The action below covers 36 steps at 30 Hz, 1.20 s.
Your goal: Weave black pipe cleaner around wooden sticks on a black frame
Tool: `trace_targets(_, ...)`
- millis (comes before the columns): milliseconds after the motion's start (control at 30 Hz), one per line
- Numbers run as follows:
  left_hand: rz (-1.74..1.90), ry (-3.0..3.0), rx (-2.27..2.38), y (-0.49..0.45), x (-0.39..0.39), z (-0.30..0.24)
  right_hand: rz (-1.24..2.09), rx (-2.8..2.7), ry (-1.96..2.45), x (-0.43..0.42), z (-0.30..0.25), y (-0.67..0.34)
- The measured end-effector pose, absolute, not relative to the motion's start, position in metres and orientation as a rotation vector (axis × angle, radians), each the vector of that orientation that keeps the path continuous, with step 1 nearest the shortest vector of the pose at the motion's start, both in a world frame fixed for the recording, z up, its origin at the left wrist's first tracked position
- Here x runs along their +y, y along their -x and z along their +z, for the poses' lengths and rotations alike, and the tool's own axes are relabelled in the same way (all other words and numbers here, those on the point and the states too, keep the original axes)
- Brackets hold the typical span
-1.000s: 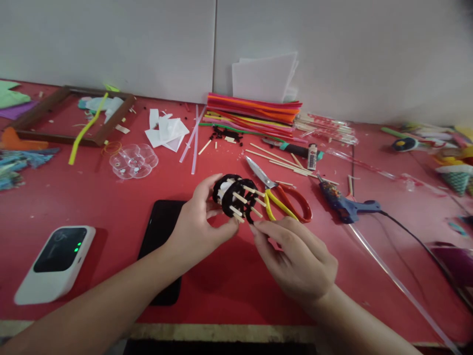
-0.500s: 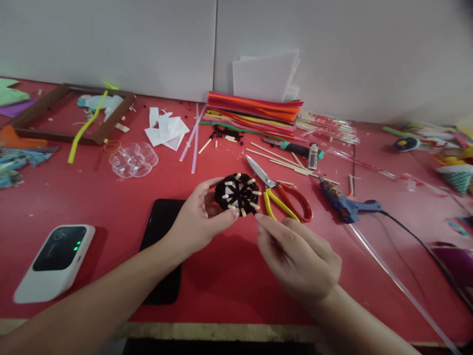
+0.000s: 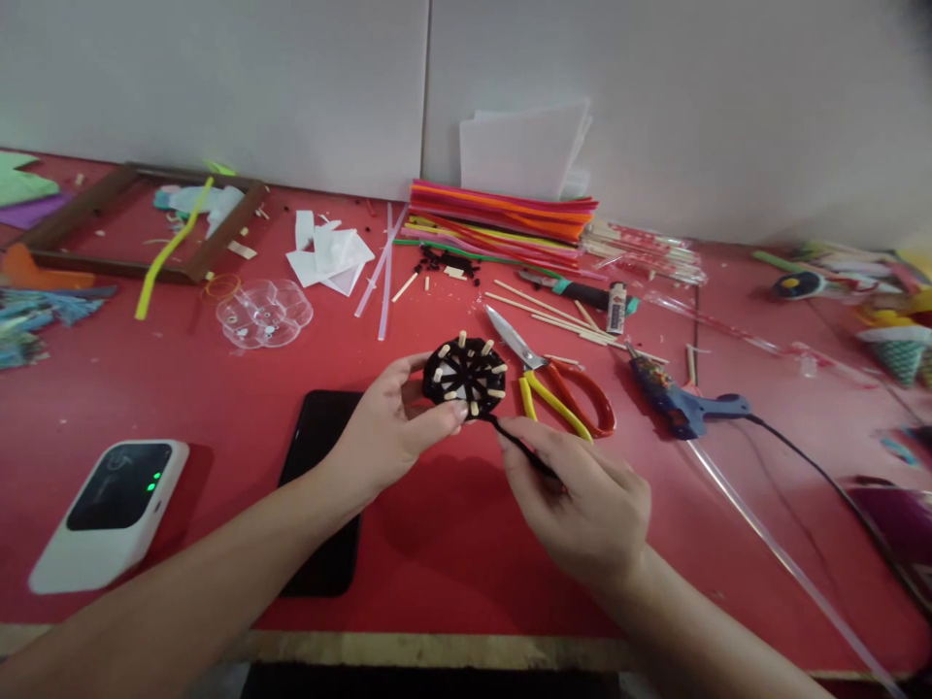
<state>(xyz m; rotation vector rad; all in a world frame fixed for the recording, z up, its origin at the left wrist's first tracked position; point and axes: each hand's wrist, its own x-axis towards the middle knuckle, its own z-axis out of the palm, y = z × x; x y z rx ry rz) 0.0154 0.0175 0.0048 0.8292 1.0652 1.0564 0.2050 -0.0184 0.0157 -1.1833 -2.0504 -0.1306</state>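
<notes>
A small round black piece (image 3: 470, 377), wound like a wheel with spokes and with several short wooden pegs standing around its rim, is gripped at its left and lower edge by my left hand (image 3: 397, 422). From its lower right side runs a black pipe cleaner (image 3: 520, 447), pinched between the thumb and fingers of my right hand (image 3: 582, 490). Just behind my right hand lie scissors (image 3: 557, 383) with red and yellow handles, their blades pointing away. Beneath my left wrist a black phone (image 3: 320, 553) rests on the red table (image 3: 451, 573).
Blue glue gun (image 3: 677, 398) with its cord lies at right. Wooden sticks (image 3: 553, 316), a knife (image 3: 582, 291) and bundled coloured pipe cleaners (image 3: 502, 218) lie behind. A white device (image 3: 109, 515), clear flower-shaped tray (image 3: 266, 313), paper scraps (image 3: 331, 254) and brown frame (image 3: 123, 267) are leftward.
The round piece has tilted and turned slightly in my left hand. My right hand has shifted a little left and down, and more of the black pipe cleaner now shows.
</notes>
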Motion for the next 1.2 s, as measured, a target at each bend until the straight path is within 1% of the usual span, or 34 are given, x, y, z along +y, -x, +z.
trace_targets(433, 1.073, -0.891, 1.136, -0.017, 0.017, 0.008, -0.012, -2.158, 0.965, -0.015, 0.013, -0.204)
trace_targets(700, 1.063, -0.885, 1.155, -0.016, 0.018, 0.008, 0.171, -2.183, 0.898, -0.016, 0.011, -0.200)
trace_targets(833, 1.082, -0.916, 1.163, -0.015, 0.018, 0.005, 0.327, -2.055, 0.950, -0.017, 0.019, -0.199)
trace_targets(900, 1.088, -0.962, 1.138, -0.016, 0.016, 0.003, 0.305, -1.977, 1.006, -0.017, 0.021, -0.200)
trace_targets(1000, 1.087, -1.053, 1.102, -0.018, 0.012, 0.003, 0.157, -1.924, 1.063, -0.017, 0.021, -0.202)
trace_targets(1100, 1.064, -1.109, 1.113, -0.019, 0.009, 0.003, 0.012, -1.976, 0.983, -0.017, 0.019, -0.206)
trace_targets(1200, 1.038, -1.124, 1.129, -0.017, 0.007, 0.002, -0.034, -2.038, 0.970, -0.018, 0.017, -0.208)
